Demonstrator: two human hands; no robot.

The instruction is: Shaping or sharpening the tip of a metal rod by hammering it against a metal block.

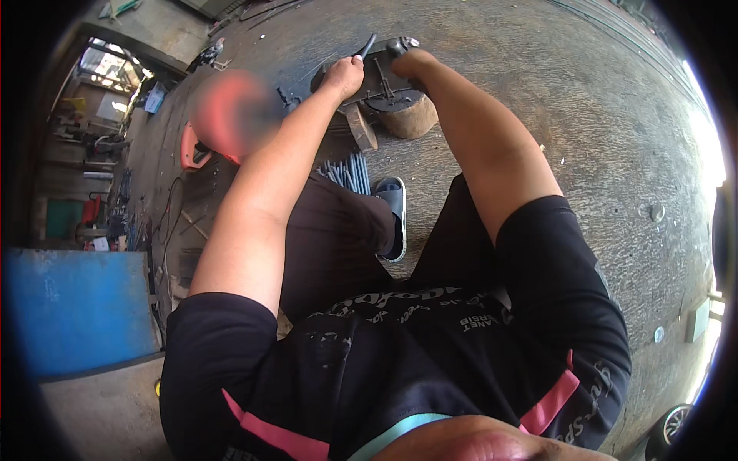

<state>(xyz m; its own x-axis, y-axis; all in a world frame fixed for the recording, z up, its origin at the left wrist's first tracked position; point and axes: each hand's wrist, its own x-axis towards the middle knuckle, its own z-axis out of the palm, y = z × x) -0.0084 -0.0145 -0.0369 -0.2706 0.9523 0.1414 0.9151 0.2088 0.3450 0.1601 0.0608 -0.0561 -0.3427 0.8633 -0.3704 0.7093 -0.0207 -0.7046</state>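
Rod (pixel 369 44) — short and dark — is clamped in my left hand (pixel 344 77), its tip jutting beyond my fist near a grey metal piece (pixel 400 46). My right hand (pixel 413 64) is at that piece, but its fingers are hidden — I cannot tell whether they grip it. A wooden block (pixel 409 117) sits just nearer me, with blue-grey bars (pixel 350 173) lying by my sandal (pixel 396 219).

The floor (pixel 607 161) (grey, rough) bears a wooden block (pixel 409 121) and rods (pixel 354 175).
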